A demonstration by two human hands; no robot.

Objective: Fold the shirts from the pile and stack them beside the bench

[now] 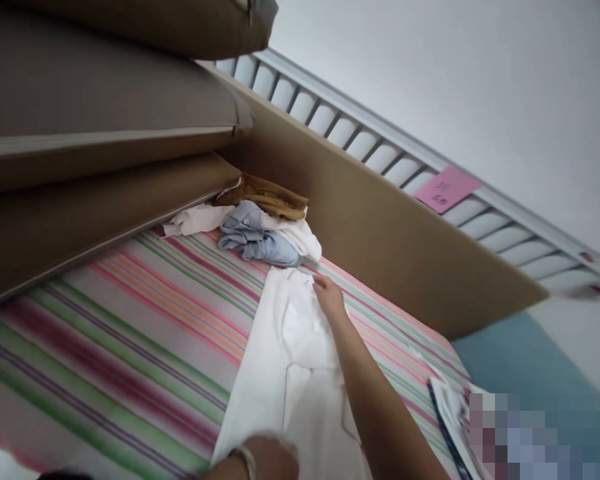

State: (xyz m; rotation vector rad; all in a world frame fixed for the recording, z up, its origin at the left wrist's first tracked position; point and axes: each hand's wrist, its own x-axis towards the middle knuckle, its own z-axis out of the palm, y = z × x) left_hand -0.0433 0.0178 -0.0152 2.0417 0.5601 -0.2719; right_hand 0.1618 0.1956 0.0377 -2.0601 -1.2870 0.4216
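A white garment [280, 373] lies spread on a mattress with a pink, green and white striped sheet [145, 313]. My right hand [329, 298] reaches in from the lower right and rests flat on the garment's far end, fingers stretched out. My left hand [273, 459], with a band on its wrist, sits at the garment's near end on the bottom edge of the view. It is blurred and its fingers do not show clearly. Just beyond my right hand is a small heap of clothes: a light blue piece [257, 241], a white one [303, 237] and a tan one [270, 197].
Brown cushions [80, 100] are stacked along the left. A brown board [380, 233] borders the mattress, backed by a white slatted rail [360, 133] with a pink note [446, 189]. Printed paper [450, 407] lies at the mattress's right corner, above a blue floor [520, 353].
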